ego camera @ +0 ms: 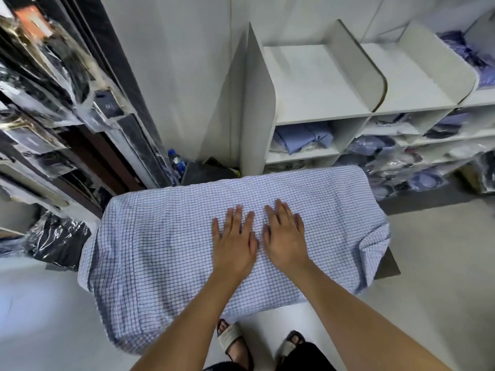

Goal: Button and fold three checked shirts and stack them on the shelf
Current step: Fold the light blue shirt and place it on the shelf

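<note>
A blue-and-white checked shirt lies spread flat over a small table, back side up, its edges hanging over the left, near and right sides. My left hand and my right hand press flat on the middle of the cloth, side by side, fingers straight and pointing away from me. No buttons or collar show. Beyond the table stands the white shelf, whose top compartments hold nothing.
Lower shelf compartments hold folded blue shirts and bagged garments. Bagged dark clothes lie on the floor at the left, under a rack of packaged items. A water bottle stands behind the table. My sandalled feet are below.
</note>
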